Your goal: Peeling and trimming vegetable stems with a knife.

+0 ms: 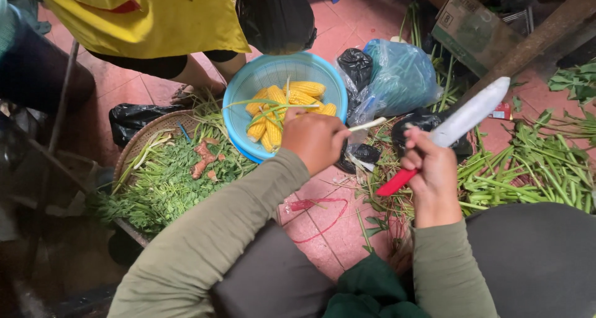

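Right hand [434, 169] closed round the red handle of a knife [459, 122], blade pointing up and away from the body, edge kept clear of the other hand. Left hand [315, 138] closed in a loose fist, pinching a thin pale stalk [367, 125] that sticks out toward the knife; the two hands are near each other, so the stalk sits within blade reach, probably for trimming.

Just beyond the left hand: blue plastic colander [248, 85] holding yellow corn cobs [292, 100] with a few green strands laid across; holes likely there for draining. Left of it, touching its rim, a woven flat basket [146, 138] with leafy greens [164, 184] and brownish root pieces [203, 158].

Beyond the hands: translucent blue plastic bag [400, 72] and small black bags [355, 66], contents hidden. Right of the right hand: loose pile of long green stems [528, 169] on the tiled floor [323, 225], trimmings scattered between. A red rubber band [323, 206] lies on the floor below the left hand.

Far side: another person in a yellow garment [155, 17] with a black bag [273, 13] hanging, cardboard box [472, 29] top right.
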